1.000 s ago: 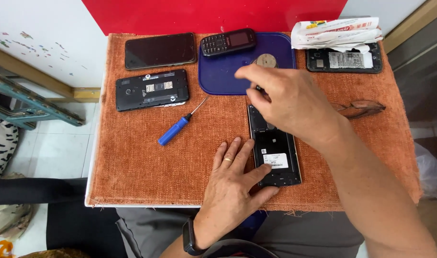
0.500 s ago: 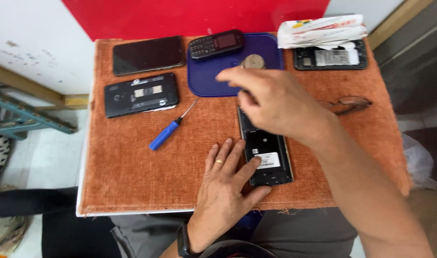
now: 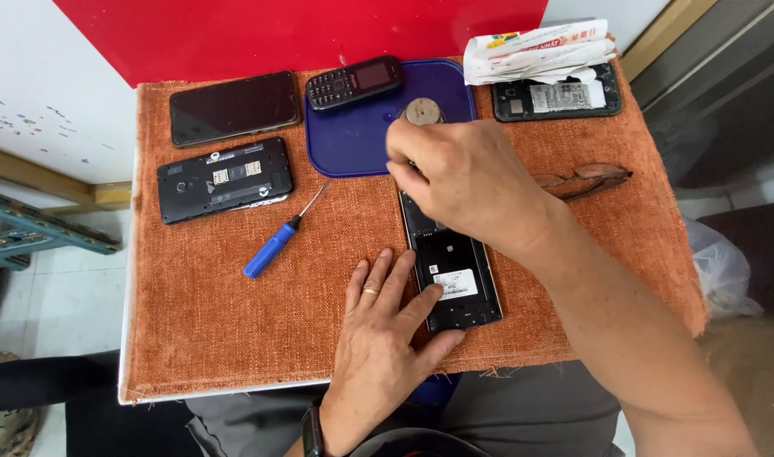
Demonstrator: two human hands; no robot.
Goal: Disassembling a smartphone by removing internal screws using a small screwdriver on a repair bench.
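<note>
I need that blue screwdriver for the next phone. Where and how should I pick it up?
Take the blue screwdriver by its thick blue handle, from above, fingers across its width. It lies flat on the orange cloth, tilted, its thin metal shaft toward the blue tray. The handle end has open cloth around it.

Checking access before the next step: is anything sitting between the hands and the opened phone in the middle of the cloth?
Nothing visible. The left hand lies flat against the opened phone at its lower end, and the right hand covers its top end. The blue screwdriver lies apart to the left.
</note>
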